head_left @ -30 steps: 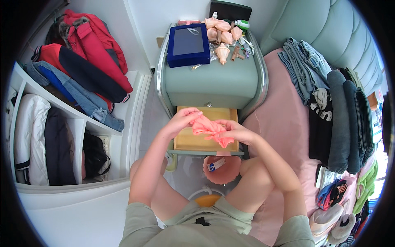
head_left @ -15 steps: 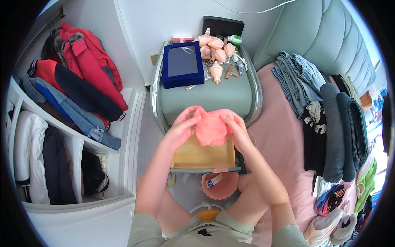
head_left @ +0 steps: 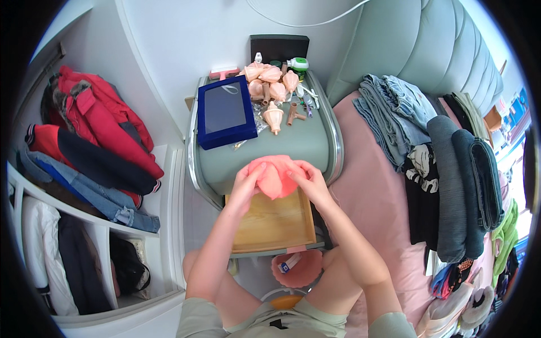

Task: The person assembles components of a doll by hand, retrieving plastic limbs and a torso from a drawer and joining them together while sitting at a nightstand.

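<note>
A thin coral-pink piece of cloth (head_left: 276, 173) is stretched between my two hands, above the back of an open wooden drawer (head_left: 269, 228). My left hand (head_left: 246, 183) pinches its left edge with thumb and fingers. At the right edge, my right hand (head_left: 309, 181) grips it the same way. One flap folds down to a point at the bottom. What kind of cloth it is I cannot make out. The drawer's visible bottom is bare wood, and it pulls out from a grey-green nightstand (head_left: 296, 147).
On the nightstand lie a blue windowed box (head_left: 227, 112), several peach ribbed plastic pieces (head_left: 273, 117) and a brown tube connector (head_left: 293, 114). A pink bin (head_left: 300, 270) stands below the drawer. Folded jeans (head_left: 389, 115) lie on the pink bed, right; clothes fill the wardrobe (head_left: 107, 118), left.
The cloth has gone from a bunched shape to a wider one with a flap folded down. My fingers have shifted along its edges. The whole view has turned slightly.
</note>
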Action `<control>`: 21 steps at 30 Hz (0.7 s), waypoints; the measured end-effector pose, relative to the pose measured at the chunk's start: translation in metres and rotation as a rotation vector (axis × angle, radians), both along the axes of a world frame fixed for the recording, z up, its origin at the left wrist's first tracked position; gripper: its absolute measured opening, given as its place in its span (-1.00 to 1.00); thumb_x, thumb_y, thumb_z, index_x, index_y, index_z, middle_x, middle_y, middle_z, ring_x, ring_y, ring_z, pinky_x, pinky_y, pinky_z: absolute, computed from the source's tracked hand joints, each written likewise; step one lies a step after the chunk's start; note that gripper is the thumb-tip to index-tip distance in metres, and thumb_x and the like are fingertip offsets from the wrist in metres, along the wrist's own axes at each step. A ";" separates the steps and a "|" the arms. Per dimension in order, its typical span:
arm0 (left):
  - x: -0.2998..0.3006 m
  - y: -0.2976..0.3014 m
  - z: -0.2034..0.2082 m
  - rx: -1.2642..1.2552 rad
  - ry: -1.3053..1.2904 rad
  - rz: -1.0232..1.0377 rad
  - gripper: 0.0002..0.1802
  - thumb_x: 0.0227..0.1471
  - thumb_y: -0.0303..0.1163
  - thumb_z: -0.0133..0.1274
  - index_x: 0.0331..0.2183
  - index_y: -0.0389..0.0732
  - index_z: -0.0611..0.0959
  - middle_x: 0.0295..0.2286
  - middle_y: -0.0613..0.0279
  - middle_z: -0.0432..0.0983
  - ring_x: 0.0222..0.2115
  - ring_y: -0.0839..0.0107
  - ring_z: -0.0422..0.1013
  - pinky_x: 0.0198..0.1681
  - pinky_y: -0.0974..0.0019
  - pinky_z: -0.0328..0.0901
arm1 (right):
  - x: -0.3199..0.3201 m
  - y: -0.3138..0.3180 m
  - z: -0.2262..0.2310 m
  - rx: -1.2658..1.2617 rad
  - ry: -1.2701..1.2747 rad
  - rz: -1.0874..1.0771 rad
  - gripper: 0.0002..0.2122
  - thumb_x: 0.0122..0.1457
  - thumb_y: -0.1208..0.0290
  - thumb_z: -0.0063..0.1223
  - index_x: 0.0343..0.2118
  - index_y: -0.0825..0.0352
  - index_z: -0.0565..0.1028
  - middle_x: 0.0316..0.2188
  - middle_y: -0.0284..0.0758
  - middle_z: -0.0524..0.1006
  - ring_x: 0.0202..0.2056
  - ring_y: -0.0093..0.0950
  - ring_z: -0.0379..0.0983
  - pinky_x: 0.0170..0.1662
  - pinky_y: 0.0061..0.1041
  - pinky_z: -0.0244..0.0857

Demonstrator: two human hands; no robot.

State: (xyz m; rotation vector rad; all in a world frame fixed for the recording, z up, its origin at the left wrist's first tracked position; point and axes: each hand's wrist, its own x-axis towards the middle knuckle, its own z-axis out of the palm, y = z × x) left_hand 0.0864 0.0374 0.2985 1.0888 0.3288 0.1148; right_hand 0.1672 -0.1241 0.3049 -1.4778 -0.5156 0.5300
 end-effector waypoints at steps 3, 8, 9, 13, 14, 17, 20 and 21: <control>0.012 0.000 -0.004 -0.075 -0.041 0.025 -0.61 0.06 -0.26 -0.16 -0.10 -0.27 0.33 -0.21 0.15 0.38 -0.24 0.37 0.39 -0.18 0.28 0.32 | 0.005 0.006 -0.004 0.049 0.072 -0.051 -0.62 0.00 0.50 0.03 -0.08 0.39 0.28 -0.24 -0.32 0.40 -0.23 -0.60 0.34 -0.16 -0.64 0.21; 0.024 0.008 0.016 -0.047 -0.245 0.144 -0.59 0.07 -0.29 -0.18 -0.07 -0.27 0.24 -0.19 0.11 0.35 -0.25 0.36 0.39 -0.22 0.31 0.35 | 0.010 0.034 0.010 0.218 -0.043 -0.030 -0.54 -0.06 0.59 0.06 -0.04 0.38 0.24 -0.20 -0.28 0.37 -0.20 -0.57 0.33 -0.16 -0.58 0.29; 0.026 0.011 0.023 -0.028 -0.298 0.177 -0.60 0.07 -0.32 -0.18 -0.07 -0.27 0.22 -0.19 0.09 0.34 -0.25 0.35 0.39 -0.22 0.31 0.35 | 0.014 0.042 0.014 0.236 -0.090 -0.042 -0.55 -0.07 0.60 0.06 -0.05 0.38 0.25 -0.19 -0.29 0.36 -0.19 -0.57 0.33 -0.17 -0.58 0.29; 0.035 0.035 0.036 0.102 -0.349 0.339 -0.69 0.06 -0.44 -0.15 -0.16 -0.25 0.18 -0.21 0.04 0.34 -0.26 0.35 0.38 -0.21 0.34 0.35 | 0.027 0.078 0.031 0.245 -0.295 -0.115 -0.59 -0.10 0.64 0.05 -0.10 0.40 0.32 -0.19 -0.33 0.35 -0.17 -0.58 0.32 -0.22 -0.59 0.34; 0.037 0.042 0.038 0.144 -0.354 0.358 -0.70 0.06 -0.44 -0.15 -0.16 -0.25 0.18 -0.21 0.04 0.34 -0.26 0.35 0.38 -0.21 0.34 0.35 | 0.030 0.088 0.034 0.250 -0.309 -0.109 -0.60 -0.10 0.66 0.03 -0.11 0.40 0.33 -0.20 -0.33 0.35 -0.18 -0.58 0.32 -0.23 -0.59 0.35; 0.044 0.069 0.043 0.271 -0.355 0.399 -0.72 0.04 -0.44 -0.12 -0.18 -0.28 0.27 -0.16 0.06 0.32 -0.25 0.38 0.37 -0.20 0.36 0.34 | 0.044 0.117 0.045 0.304 -0.331 -0.076 -0.62 -0.10 0.69 0.00 -0.12 0.39 0.35 -0.21 -0.30 0.35 -0.19 -0.56 0.34 -0.26 -0.59 0.37; 0.052 0.101 0.042 0.647 -0.385 0.400 -0.75 0.01 -0.46 -0.08 -0.21 -0.31 0.38 -0.09 0.07 0.28 -0.21 0.38 0.35 -0.15 0.39 0.29 | 0.062 0.142 0.052 0.384 -0.273 0.006 -0.62 -0.08 0.71 -0.04 -0.12 0.38 0.35 -0.18 -0.29 0.34 -0.17 -0.55 0.33 -0.22 -0.58 0.36; 0.055 0.111 0.043 0.696 -0.454 0.446 -0.73 -0.05 -0.46 -0.01 -0.24 -0.32 0.44 -0.02 0.03 0.19 -0.12 0.33 0.29 -0.07 0.35 0.21 | 0.067 0.149 0.054 0.368 -0.254 0.047 -0.63 -0.06 0.71 -0.05 -0.11 0.40 0.34 -0.14 -0.30 0.33 -0.14 -0.56 0.31 -0.18 -0.58 0.35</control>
